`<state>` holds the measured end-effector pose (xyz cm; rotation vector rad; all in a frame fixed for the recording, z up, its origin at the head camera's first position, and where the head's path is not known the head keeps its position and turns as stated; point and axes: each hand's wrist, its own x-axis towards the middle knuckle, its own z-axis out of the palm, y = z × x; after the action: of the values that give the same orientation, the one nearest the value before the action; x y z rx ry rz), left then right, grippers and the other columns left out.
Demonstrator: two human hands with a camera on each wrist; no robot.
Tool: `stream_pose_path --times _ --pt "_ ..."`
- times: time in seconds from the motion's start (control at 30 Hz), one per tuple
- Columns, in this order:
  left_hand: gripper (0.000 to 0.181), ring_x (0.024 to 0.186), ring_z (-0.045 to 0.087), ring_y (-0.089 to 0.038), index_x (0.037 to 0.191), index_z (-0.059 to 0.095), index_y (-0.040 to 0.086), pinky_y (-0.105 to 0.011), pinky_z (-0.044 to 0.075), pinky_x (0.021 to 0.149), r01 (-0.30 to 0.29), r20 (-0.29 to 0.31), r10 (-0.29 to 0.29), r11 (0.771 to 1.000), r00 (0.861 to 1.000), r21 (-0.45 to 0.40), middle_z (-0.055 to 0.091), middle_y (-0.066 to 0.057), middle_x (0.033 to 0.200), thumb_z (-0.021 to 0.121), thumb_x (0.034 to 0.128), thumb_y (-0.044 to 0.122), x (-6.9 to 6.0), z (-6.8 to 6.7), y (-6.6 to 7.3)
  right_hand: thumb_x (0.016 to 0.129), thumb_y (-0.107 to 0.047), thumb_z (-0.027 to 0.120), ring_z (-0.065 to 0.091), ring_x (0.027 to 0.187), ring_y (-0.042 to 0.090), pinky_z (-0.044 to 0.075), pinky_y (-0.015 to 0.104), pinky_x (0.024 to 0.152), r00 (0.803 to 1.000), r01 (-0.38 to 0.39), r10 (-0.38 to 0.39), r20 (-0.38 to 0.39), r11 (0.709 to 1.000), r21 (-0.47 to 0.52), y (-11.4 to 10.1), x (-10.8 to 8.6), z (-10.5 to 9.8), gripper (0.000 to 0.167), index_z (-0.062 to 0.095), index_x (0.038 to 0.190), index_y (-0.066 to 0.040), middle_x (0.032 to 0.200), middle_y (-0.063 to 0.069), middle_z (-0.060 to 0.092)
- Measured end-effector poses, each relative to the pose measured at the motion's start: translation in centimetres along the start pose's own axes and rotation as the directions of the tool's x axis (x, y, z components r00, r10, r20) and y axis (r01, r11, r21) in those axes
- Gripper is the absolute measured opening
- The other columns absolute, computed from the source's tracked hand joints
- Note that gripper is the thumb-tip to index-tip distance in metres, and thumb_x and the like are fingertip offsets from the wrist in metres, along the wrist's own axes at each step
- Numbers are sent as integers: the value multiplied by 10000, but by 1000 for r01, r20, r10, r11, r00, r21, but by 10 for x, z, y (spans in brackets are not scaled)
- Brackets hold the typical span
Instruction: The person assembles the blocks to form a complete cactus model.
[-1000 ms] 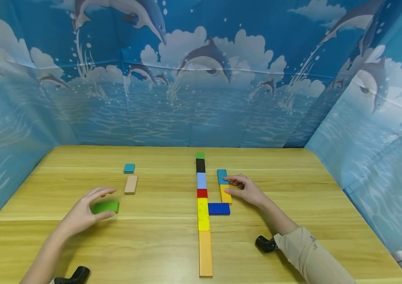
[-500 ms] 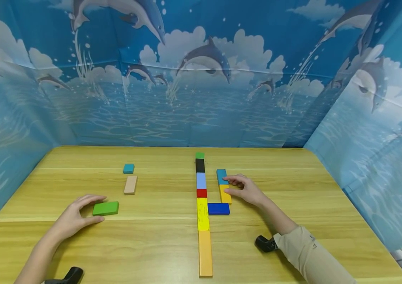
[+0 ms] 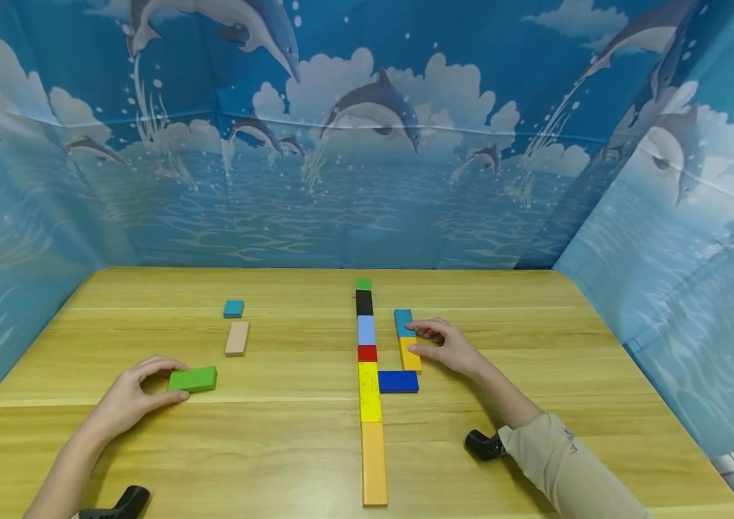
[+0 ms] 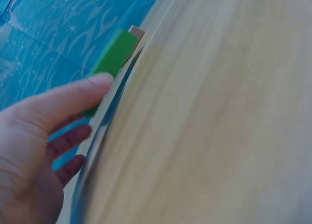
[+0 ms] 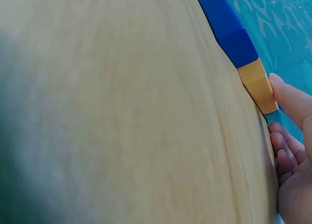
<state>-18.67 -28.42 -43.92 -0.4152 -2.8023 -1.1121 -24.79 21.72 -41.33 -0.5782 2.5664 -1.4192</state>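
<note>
My left hand [image 3: 125, 400] is at the left end of a green block [image 3: 195, 379] that lies flat on the table. Its thumb touches the near side and its fingers curl behind the far side, pinching it. In the left wrist view the thumb covers part of that block. My right hand [image 3: 451, 347] reaches to an orange-yellow block [image 3: 409, 355] and a teal block [image 3: 403, 322] laid end to end. Its thumb touches the orange-yellow block, while the index finger rests against the teal one. A dark blue block [image 3: 398, 382] lies crosswise below them.
A long row runs down the middle: green, black [image 3: 364, 303], light blue [image 3: 365, 330], red [image 3: 368, 353], yellow [image 3: 370, 391] and light orange [image 3: 375, 463] blocks. A small teal block [image 3: 233, 309] and a beige block [image 3: 237, 339] lie at left. Dolphin-print cloth [image 3: 341, 202] surrounds the wooden table [image 3: 263, 461].
My left hand has drawn back leftward from around the green block, then closed its thumb and fingers on the left end. The right hand has stayed in place.
</note>
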Motion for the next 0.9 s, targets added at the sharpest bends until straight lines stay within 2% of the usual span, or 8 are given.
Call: stream_pose_path --times 0.17,0.33,0.47,0.67,0.9 --pt "353 890 495 13 1080 637 142 -262 389 793 -14 -21 13 999 1000 -28 584 -1 1047 744 761 249 11 2 15 864 -74 618 443 951 353 388 303 770 1000 -6 6 -2 1000 3 -1 0 0 398 528 1227 61 1102 253 508" --pt "343 868 493 -18 1070 643 111 -274 396 784 -74 -49 71 995 996 -64 588 -17 1042 751 756 197 29 13 33 862 -78 622 447 947 345 391 299 765 1000 -9 9 -1 1000 2 2 1 0 402 528 1228 56 1097 237 512" --pt "349 868 499 -83 1065 646 93 -322 411 788 -108 -34 105 988 994 -106 599 -50 1051 758 746 178 45 27 46 859 -97 631 450 934 319 391 295 754 1000 -2 2 -9 1000 1 15 5 2 402 538 1227 37 1085 206 519" --pt "351 894 493 -200 1073 641 71 -434 418 797 -125 23 131 976 991 -181 580 -105 1105 748 758 180 68 53 67 856 -179 647 453 923 247 396 289 762 1000 -3 3 -19 1000 -22 32 9 3 407 561 1232 -49 1076 127 534" --pt "355 870 502 -200 1068 645 76 -408 399 813 -167 39 180 961 983 -219 595 -52 1039 758 743 166 90 83 88 851 -208 654 453 925 246 396 298 768 1000 8 -9 -18 1000 -9 34 9 3 409 571 1223 -59 1072 119 536"
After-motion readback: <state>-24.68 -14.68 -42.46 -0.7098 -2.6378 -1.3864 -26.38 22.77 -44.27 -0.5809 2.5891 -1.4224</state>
